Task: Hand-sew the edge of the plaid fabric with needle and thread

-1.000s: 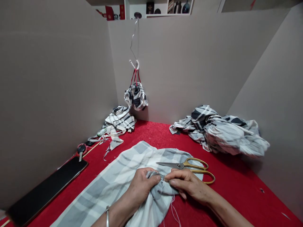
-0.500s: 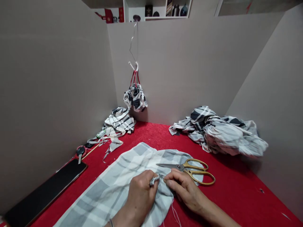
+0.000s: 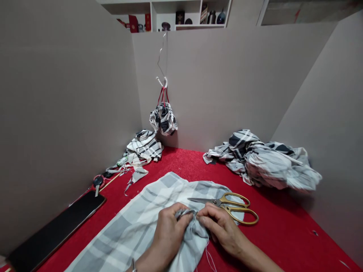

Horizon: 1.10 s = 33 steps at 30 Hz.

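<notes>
A grey and white checked cloth [image 3: 141, 223] lies spread on the red table top [image 3: 283, 226] in front of me. My left hand [image 3: 170, 230] pinches a bunched fold of this cloth. My right hand [image 3: 218, 224] is closed in a pinch right against that fold, and white thread [image 3: 208, 253] trails down from it; whether it holds a needle I cannot make out. Gold-handled scissors [image 3: 229, 204] rest on the cloth just beyond my right hand.
A heap of checked fabric [image 3: 263, 160] sits at the back right, a smaller heap [image 3: 143, 147] at the back left. A fabric bundle [image 3: 163, 119] hangs from a hook on the back wall. A black phone [image 3: 56, 228] and keys [image 3: 98, 181] lie at left. Grey partition walls enclose the table.
Both hands stay at the bunched fold with small finger shifts; my left hand has slid a little forward over the cloth. The view has tilted slightly.
</notes>
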{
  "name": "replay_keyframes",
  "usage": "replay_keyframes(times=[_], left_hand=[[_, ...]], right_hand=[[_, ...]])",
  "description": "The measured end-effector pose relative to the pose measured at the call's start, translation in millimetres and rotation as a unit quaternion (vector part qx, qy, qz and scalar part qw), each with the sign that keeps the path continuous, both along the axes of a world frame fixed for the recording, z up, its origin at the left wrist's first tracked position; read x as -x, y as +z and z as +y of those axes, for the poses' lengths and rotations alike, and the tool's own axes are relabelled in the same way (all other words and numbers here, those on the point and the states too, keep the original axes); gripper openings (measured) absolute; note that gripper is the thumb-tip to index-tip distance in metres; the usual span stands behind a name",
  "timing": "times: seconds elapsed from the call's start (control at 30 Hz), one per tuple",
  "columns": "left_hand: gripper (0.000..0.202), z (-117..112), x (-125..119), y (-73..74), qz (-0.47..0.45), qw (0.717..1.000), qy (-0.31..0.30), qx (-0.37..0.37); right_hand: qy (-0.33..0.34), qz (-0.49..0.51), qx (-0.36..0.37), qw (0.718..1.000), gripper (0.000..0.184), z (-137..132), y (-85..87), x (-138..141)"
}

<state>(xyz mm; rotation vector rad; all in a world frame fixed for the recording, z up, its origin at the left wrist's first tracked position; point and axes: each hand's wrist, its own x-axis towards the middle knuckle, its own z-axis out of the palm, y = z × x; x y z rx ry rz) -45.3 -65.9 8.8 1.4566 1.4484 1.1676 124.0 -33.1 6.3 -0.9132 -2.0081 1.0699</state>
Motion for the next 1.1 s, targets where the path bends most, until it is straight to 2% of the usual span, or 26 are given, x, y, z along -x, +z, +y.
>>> replay_keyframes(times=[0.07, 0.17, 0.3, 0.43, 0.73, 1.1], left_hand=[[0.015, 2.2, 1.4, -0.2, -0.099, 0.993, 0.008, 0.059], [0.021, 4.5, 3.5, -1.6, -0.166, 0.979, -0.035, 0.112], [0.024, 5.4, 4.3, -1.8, -0.187, 0.971, -0.057, 0.134], [0.023, 5.8, 3.4, -0.5, -0.21, 0.964, -0.07, 0.145], [0.014, 3.6, 4.4, -0.1, -0.246, 0.95, -0.051, 0.184], [0.023, 2.3, 5.0, -1.9, -0.312, 0.928, -0.1, 0.177]], right_hand=[[0.009, 0.003, 0.017, 1.0, 0.025, 0.1, 0.1, -2.1], [0.031, 0.004, 0.06, 0.998, 0.026, 1.5, -1.7, -5.0], [0.058, 0.014, 0.135, 0.989, 0.026, 4.8, -5.9, -8.3], [0.068, 0.02, 0.172, 0.983, 0.027, 8.4, -11.1, -12.5], [0.078, 0.026, 0.206, 0.975, 0.028, 11.7, -17.7, -19.6], [0.075, 0.059, 0.229, 0.969, 0.028, 10.1, -15.5, -17.1]])
